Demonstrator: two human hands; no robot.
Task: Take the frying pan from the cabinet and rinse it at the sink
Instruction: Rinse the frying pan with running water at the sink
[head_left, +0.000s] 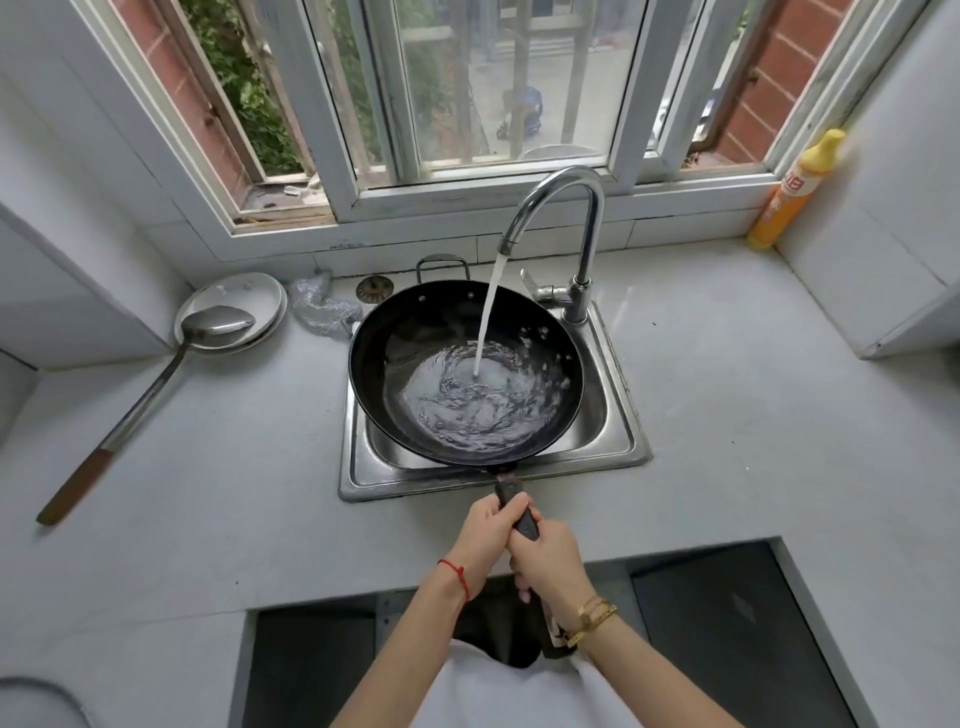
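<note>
A black frying pan (410, 332) is held level over the steel sink (621, 441), covering most of the basin. Water runs from the chrome faucet (566, 192) into the pan and swirls in its bottom. Its long dark handle (524, 519) points toward me. My left hand (485, 530) grips the handle nearer the pan, with a red string on the wrist. My right hand (550, 561) grips it just behind, with gold bracelets on the wrist.
A long metal ladle (156, 384) with a wooden grip lies on the left counter, its bowl on a white plate (249, 296). A steel scourer (322, 309) sits behind the sink. A yellow detergent bottle (795, 192) stands at the right window corner.
</note>
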